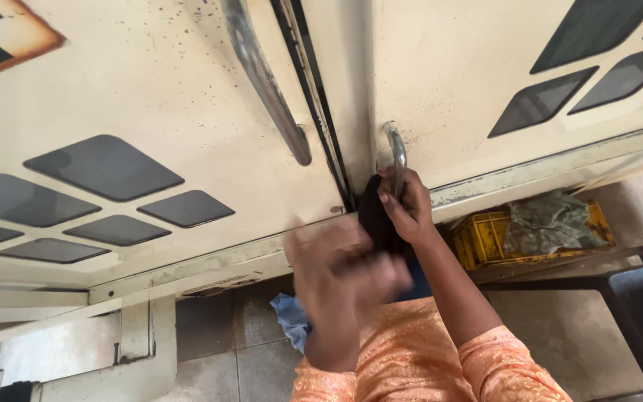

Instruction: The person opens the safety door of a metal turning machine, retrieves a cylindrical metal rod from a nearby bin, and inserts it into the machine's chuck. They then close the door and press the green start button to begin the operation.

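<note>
While only the head view is on offer, it shows enough: right hand (pixel 408 208) has its fingers (pixel 390 202) clenched on a dark cloth (pixel 375 216), pinning it against the bottom end of the short chrome handle (pixel 395 158) on the right cupboard door (pixel 478 67). Cloth sits bunched at the handle base, just at the door's lower edge, so the grip looks set for rubbing the metal there.

Left hand (pixel 344 279) is motion-blurred, just below and left of the cloth; cannot tell whether its fingers are closed on anything or only near the cloth's hanging end. Judging by position, it may be steadying the loose part.

Around it:
- left cupboard door (pixel 150 112), cream, speckled with dark spots, dark diamond panels; its long chrome handle (pixel 266 82) is untouched, well apart from both hands.
- black seal strip (pixel 318 104) runs between the doors, just beside the cloth.
- blue rag (pixel 290 318) lies low by the left forearm, touching orange sleeve (pixel 411 357).
- yellow crate (pixel 485 238) with grey-green bundle (pixel 548 222) on it sits under the right door, near the right forearm.
- dark metal frame (pixel 597 279) crosses at right.

Nothing blocks the short handle; the crate crowds the elbow side only.
</note>
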